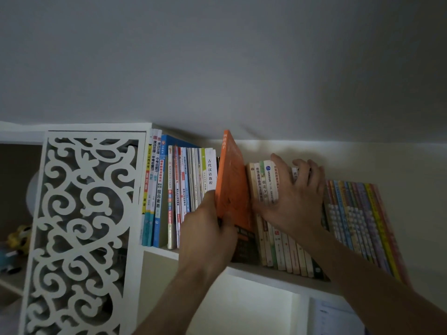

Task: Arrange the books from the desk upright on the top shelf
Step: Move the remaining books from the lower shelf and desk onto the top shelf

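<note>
Most books already stand along the white top shelf [278, 270]. The left hand [208, 228] grips the tall orange paperback book [233, 189], tilted, part-way into a mid-shelf gap; the right hand [290, 201], fingers spread, presses neighbouring pale-spined books [264, 180] aside. Seating it upright remains.
</note>
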The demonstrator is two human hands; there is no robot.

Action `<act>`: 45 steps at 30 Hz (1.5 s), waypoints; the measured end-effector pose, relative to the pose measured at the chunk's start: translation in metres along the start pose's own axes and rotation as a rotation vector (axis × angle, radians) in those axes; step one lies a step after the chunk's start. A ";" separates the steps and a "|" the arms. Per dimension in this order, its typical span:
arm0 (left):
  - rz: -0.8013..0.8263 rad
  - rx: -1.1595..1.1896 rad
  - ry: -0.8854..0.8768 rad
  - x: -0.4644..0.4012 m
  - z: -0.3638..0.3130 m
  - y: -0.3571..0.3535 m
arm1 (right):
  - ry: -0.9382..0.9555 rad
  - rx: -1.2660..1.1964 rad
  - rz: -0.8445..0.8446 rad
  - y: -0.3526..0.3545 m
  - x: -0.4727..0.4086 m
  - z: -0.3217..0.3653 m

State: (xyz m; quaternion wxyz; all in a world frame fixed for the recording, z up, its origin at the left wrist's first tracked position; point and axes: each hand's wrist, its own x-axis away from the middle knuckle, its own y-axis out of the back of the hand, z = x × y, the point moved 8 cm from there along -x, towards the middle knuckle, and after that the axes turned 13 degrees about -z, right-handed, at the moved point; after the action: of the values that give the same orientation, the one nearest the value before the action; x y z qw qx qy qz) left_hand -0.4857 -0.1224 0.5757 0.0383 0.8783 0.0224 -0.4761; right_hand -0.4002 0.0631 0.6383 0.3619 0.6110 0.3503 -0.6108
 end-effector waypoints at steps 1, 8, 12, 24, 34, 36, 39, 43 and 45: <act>-0.015 0.006 -0.008 -0.010 -0.001 -0.005 | 0.003 0.003 -0.003 0.001 0.000 0.000; 0.005 0.051 -0.182 0.008 0.010 -0.069 | -0.009 0.003 0.031 -0.001 0.001 0.001; 0.036 -0.215 -0.270 0.040 0.036 -0.098 | 0.005 0.005 0.040 -0.002 0.001 0.000; -0.043 -0.316 -0.460 0.014 0.020 -0.125 | 0.064 0.075 0.030 -0.006 0.004 -0.001; -0.003 -0.253 -0.571 0.034 -0.010 -0.118 | 0.017 0.067 -0.020 0.047 0.040 -0.056; 0.032 -0.271 -0.598 0.040 -0.016 -0.128 | -0.115 0.107 -0.067 0.070 0.058 -0.093; 0.058 -0.293 -0.585 0.044 -0.018 -0.140 | -0.554 0.100 0.082 0.082 0.085 -0.154; 0.057 -0.308 -0.608 0.037 -0.015 -0.142 | -0.879 -0.007 0.514 0.058 0.110 -0.164; 0.066 -0.297 -0.633 0.031 -0.010 -0.140 | -0.903 -0.019 0.492 0.047 0.109 -0.153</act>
State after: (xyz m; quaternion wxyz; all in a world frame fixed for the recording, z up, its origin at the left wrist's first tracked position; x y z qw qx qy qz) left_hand -0.4706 0.0185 0.5488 0.1859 0.6723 0.0497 -0.7148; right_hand -0.2830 0.1716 0.5291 0.6154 0.3474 0.0105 -0.7074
